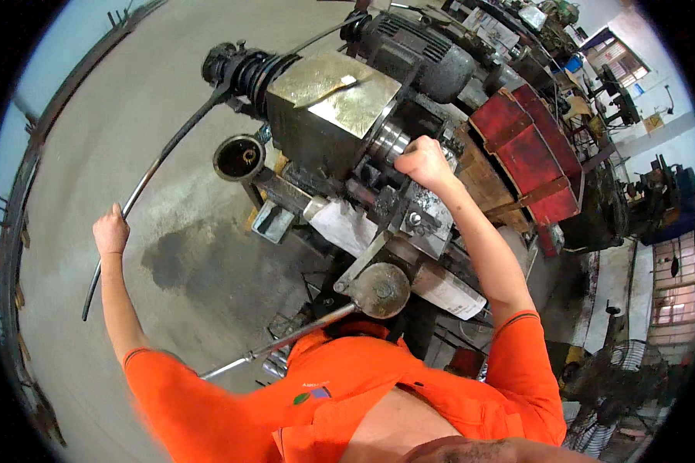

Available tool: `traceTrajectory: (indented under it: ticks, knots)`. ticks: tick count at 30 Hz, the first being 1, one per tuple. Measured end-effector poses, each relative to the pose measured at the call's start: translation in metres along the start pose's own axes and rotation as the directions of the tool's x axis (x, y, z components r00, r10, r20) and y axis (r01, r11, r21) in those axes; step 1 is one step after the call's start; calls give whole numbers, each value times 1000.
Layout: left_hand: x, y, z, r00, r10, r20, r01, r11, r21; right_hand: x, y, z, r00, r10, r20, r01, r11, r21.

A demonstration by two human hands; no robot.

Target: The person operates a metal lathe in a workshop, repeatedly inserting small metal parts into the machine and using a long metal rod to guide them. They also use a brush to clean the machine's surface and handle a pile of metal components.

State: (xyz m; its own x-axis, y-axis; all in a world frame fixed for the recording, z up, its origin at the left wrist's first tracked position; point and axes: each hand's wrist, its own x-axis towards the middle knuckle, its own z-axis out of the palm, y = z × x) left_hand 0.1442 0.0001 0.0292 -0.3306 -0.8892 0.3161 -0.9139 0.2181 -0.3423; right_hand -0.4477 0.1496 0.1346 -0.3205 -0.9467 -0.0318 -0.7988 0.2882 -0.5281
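Left hand (111,231) is gripping the lever (162,158) left of the headstock (309,131); right hand (425,163) is clenching beside the chuck (388,142) at the headstock's right, contents hidden. Work is seemingly underway; I am confirming no completion.

From afar I'm seeing a smooth metal lever (162,160) gleaming, a polished metal collar (388,143) shining, and a red box (534,147) (scuffed paint) looking matt and rough.
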Motion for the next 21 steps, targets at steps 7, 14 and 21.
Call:
traceTrajectory:
  ticks: [7,14,21]
  knots:
    - [22,3,10,941,-270,204,306,935,-177,-28,10,-9,923,-344,-174,313,932,-182]
    - [-7,185,91,964,-217,153,231,402,-886,-129,83,-66,855,-358,-375,391,920,11]
    - [-10,311,51,826,439,354,-251,848,-467,-287,215,-93,846,330,-418,-381,924,-41]
